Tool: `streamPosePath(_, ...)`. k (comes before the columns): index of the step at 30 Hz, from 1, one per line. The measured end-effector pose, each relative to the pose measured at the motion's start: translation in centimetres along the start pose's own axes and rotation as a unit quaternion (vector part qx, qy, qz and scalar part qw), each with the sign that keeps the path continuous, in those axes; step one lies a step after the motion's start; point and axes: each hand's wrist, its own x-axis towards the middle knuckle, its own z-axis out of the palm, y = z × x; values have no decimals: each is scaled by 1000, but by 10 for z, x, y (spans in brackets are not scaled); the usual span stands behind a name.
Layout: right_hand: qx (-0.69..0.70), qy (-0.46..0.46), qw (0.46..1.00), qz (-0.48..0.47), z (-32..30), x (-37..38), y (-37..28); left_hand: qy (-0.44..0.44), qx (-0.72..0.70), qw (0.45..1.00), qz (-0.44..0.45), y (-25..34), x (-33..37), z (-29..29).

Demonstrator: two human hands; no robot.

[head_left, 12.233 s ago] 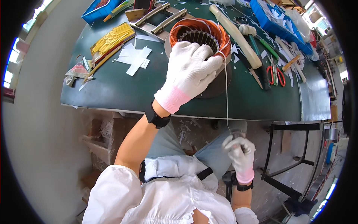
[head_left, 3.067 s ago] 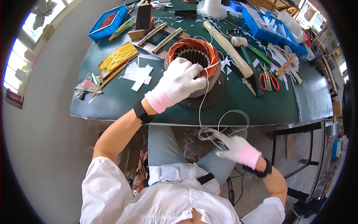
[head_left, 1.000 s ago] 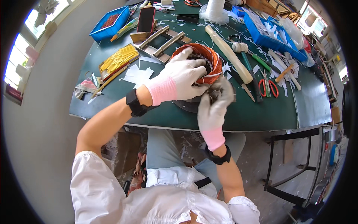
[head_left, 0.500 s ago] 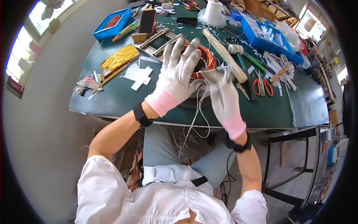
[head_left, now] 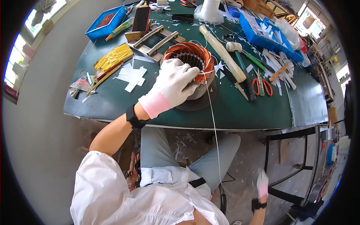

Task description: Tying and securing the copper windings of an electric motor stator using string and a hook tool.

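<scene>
A motor stator (head_left: 192, 52) with orange-red copper windings and slots inside stands on a round grey base (head_left: 197, 103) near the table's front edge. My left hand (head_left: 176, 77), in a white glove with a pink cuff, is closed over the near-left rim of the windings, its thumb and finger by the lacing. A thin white cord (head_left: 213, 116) runs from the near-right rim, almost straight, over the table edge and down past my lap. Low at the right, off the table, my gloved right hand (head_left: 262, 182) is blurred; whether it holds the cord cannot be made out.
Right of the stator lie a wooden stick (head_left: 223, 54), a mallet (head_left: 240, 63) and red-handled scissors (head_left: 262, 84). Left are yellow strips (head_left: 112, 60), white paper pieces (head_left: 131, 76) and a metal frame (head_left: 155, 43). Blue trays (head_left: 107, 23) and a cord spool (head_left: 210, 11) stand behind.
My right hand has left the stator and swung far down to the right. The cord, looped before, is now drawn out nearly straight. My left hand has shifted to the near-left rim, uncovering the windings.
</scene>
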Motion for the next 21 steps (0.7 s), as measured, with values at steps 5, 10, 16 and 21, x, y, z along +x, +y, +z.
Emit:
streamPosePath(5, 151, 154, 926, -310, 1, 131, -378, -97, -10, 995, -28, -6, 12, 4)
streamPosePath(10, 153, 136, 914, -351, 26, 171, -448, -148, 130, 981, 4, 3, 16, 3)
streamPosePath(16, 570, -531, 627, -3, 6, 127, -411, -11, 215, 976, 32, 1, -4, 26)
streamPosePath(21, 444, -192, 800, -355, -2, 174, -471, 28, 114, 990, 78, -17, -5, 34)
